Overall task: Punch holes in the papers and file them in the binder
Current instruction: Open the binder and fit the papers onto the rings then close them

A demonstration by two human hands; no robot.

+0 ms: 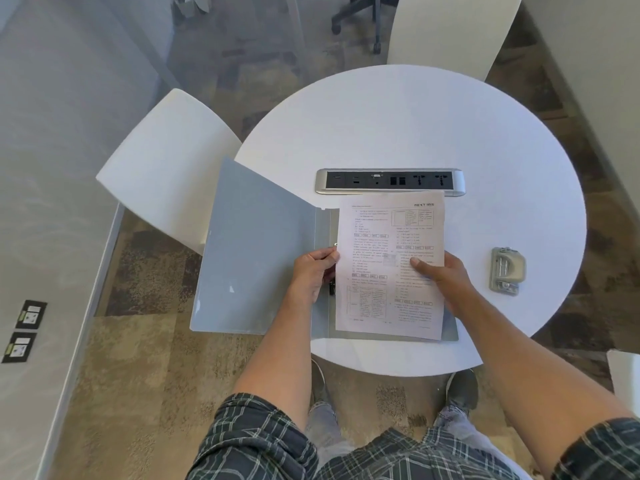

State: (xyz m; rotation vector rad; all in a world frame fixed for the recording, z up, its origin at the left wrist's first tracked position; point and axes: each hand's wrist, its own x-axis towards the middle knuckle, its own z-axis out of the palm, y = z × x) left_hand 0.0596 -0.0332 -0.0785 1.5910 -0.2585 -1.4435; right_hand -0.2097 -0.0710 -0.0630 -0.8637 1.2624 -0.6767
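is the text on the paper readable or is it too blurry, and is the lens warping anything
Head view: only the bold header at the top right of the paper reads clearly; the body text is too soft and small. Wide-angle distortion bends the floor lines and chairs near the edges, and the round table looks stretched. Lighting is even, with no strong glare.

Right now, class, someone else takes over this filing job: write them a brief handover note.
Left hand pinches the papers at their left edge, by the rings. Right hand grips their right side, thumb on top.
Binder lies open on the round table, papers over its right half.
Hole punch sits to the right, untouched.
Whether the holes are punched cannot be seen.
Left: seat papers on the rings, close binder.
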